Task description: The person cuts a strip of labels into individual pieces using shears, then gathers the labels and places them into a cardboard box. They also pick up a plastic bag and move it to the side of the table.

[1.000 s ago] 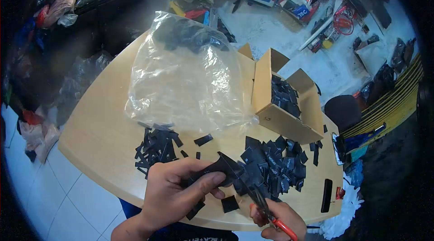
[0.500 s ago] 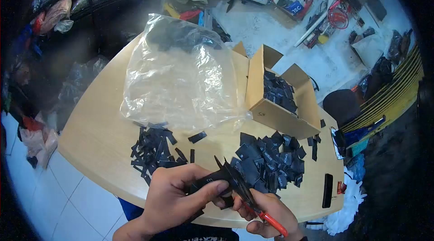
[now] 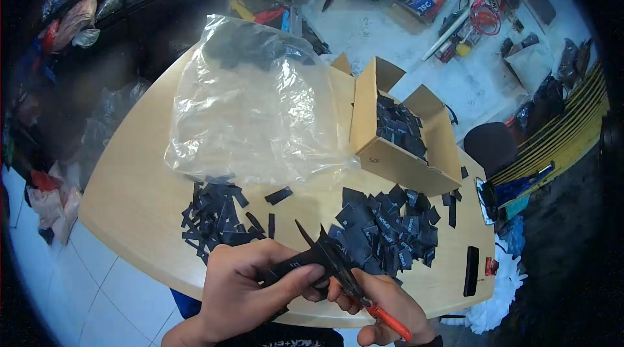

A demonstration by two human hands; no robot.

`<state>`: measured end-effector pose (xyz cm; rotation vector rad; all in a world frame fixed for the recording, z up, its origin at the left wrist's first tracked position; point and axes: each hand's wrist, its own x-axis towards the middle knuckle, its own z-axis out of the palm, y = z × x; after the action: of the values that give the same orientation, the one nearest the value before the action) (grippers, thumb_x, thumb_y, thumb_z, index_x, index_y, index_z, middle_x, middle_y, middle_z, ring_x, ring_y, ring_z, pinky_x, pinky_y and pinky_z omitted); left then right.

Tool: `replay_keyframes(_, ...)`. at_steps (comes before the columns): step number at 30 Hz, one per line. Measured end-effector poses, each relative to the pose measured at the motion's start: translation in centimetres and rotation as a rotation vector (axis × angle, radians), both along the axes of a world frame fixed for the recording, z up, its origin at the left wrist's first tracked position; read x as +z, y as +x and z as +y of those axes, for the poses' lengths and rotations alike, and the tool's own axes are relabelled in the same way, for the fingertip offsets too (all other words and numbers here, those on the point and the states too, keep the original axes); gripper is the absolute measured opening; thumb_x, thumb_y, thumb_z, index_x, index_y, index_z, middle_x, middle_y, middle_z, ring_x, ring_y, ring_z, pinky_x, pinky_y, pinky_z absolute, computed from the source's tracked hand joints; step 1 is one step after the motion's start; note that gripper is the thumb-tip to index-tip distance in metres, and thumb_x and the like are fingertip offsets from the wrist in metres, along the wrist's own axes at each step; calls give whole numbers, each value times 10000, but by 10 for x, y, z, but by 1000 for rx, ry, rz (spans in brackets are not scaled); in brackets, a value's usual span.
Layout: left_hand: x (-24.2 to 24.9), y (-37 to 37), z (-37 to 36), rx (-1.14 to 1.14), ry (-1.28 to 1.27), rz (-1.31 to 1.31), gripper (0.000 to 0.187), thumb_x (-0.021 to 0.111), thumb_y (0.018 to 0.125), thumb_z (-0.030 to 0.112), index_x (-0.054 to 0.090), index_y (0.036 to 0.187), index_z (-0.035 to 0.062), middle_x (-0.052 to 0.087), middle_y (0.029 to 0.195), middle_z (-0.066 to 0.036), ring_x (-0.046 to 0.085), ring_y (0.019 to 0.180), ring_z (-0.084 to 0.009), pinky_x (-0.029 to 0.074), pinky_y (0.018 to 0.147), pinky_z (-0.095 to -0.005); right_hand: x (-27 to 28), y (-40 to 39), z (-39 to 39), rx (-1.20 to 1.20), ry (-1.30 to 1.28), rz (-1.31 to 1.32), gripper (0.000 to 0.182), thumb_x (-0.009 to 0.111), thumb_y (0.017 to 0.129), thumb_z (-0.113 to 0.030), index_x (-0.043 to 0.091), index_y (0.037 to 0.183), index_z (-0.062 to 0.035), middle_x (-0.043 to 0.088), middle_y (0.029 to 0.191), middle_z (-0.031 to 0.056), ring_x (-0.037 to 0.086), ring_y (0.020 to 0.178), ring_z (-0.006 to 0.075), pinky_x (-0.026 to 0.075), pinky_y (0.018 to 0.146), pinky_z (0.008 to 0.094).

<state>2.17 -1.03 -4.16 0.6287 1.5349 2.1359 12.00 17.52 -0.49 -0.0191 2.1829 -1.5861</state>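
My left hand [image 3: 260,285] is closed, pinching a black fabric label [image 3: 296,264] with small light print between thumb and fingers. In my right hand [image 3: 383,305] are scissors [image 3: 387,321] with red handles and dark blades. The blades stand apart and point up and left, one of them against the label's edge. Beyond my left hand lies a pile of narrow black strips [image 3: 218,217]. A pile of black printed labels [image 3: 383,226] lies just past the scissors. Part of the label is hidden by my left fingers.
A large clear plastic bag [image 3: 253,113] lies across the table [image 3: 130,171], with dark pieces at its far end. An opened cardboard box [image 3: 409,168] holds many black labels. At the right are a black phone-like object [image 3: 471,271] and a dark stool [image 3: 491,148].
The scissor blades have opened wider at the label. My left hand has shifted slightly left. The whole view has moved a little.
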Motion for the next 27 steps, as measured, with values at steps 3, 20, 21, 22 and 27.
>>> replay_keyframes(3,0,-1,0,-2,-47,39,54,610,764,-60,560,750,-76,632,724,-185,647,618,-201,532,524,-270,-4,0,0,-47,-47,42,647,673,682,-550,434,1057,-80,447,756,28,460,701,126,391,646,267)
replay_keyframes(20,10,4,1,59,-68,-15,88,629,771,-12,557,738,-49,638,676,-167,646,585,-184,485,442,-225,-3,4,-5,-119,28,-2,724,634,630,-641,460,965,-23,477,751,19,453,639,85,370,586,213)
replay_keyframes(21,10,5,2,73,-56,-30,89,629,772,-9,556,739,-48,638,675,-167,645,584,-182,482,439,-223,-4,4,-6,-138,19,-7,737,630,622,-652,463,955,-17,480,754,17,450,634,79,366,581,206)
replay_keyframes(22,9,4,1,73,-55,-30,89,629,772,-9,556,739,-48,638,675,-167,645,584,-182,482,439,-223,-4,5,-6,-156,10,-12,750,626,614,-664,467,946,-11,482,757,15,448,629,74,363,576,199)
replay_keyframes(27,13,6,0,52,-65,-58,93,627,768,-14,549,730,-51,639,685,-177,647,589,-195,489,445,-230,-5,4,-8,-158,47,104,713,617,628,-646,469,909,-7,484,728,13,439,611,65,351,549,194)
